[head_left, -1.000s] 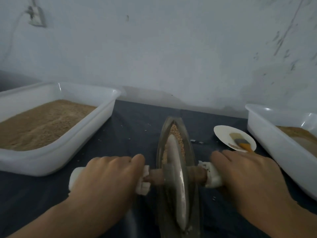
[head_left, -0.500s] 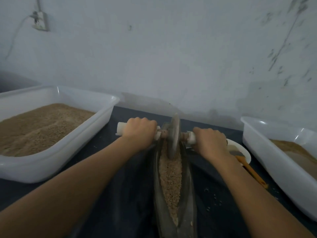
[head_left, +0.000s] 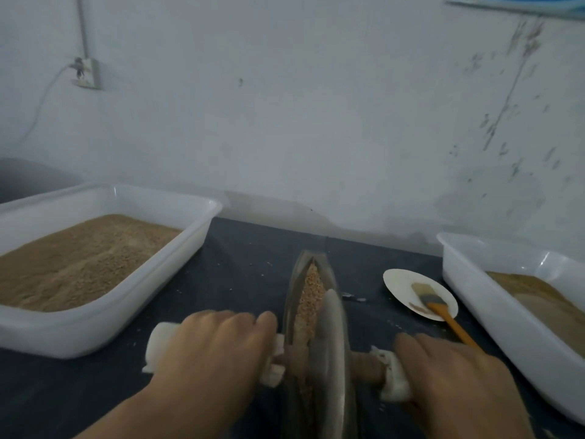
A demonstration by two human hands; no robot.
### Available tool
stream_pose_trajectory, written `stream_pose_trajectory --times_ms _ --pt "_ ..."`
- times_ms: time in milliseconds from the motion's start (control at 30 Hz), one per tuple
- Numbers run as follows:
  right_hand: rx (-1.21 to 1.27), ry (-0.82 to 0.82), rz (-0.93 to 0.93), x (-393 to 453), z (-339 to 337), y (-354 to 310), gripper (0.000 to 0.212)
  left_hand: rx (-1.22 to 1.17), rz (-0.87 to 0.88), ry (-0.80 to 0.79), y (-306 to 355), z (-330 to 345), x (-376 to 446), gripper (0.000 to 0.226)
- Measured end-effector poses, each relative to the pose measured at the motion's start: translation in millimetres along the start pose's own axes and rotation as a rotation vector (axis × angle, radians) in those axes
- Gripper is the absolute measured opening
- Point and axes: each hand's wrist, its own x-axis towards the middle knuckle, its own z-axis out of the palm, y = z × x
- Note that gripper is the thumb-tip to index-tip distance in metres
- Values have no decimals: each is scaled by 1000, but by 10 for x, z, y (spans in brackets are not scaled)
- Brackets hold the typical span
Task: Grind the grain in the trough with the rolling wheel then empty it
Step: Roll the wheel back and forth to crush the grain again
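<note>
Gripping metal wheel [head_left: 332, 353], coarse grain [head_left: 311, 293], boat-shaped trough [head_left: 296, 280]

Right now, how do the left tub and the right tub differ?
The left tub lies almost fully in view; the right tub is cut off by the frame edge. The grain in the left tub is filled high and looks uniformly tan and granular; the right tub's fill sits lower and shows a tan area beside a smoother, greyer one. Both are white, translucent plastic, rectangular, on the dark tabletop, flanking the trough.
</note>
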Motion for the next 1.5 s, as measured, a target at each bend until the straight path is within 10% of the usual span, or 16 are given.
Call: stream_pose_trajectory --times_ms 200,500,900,1500 --pt "-30 -326 72 400 495 107 34 -12 -42 -16 -136 258 566 34" --pt "-79 -265 209 1101 1169 375 20 102 -63 168 -378 530 1541 32" --pt "-19 -266 52 23 9 28 60 17 81 55 -46 46 93 40" --pt "-127 -183 119 915 907 248 19 36 -63 185 -349 581 1221 31"
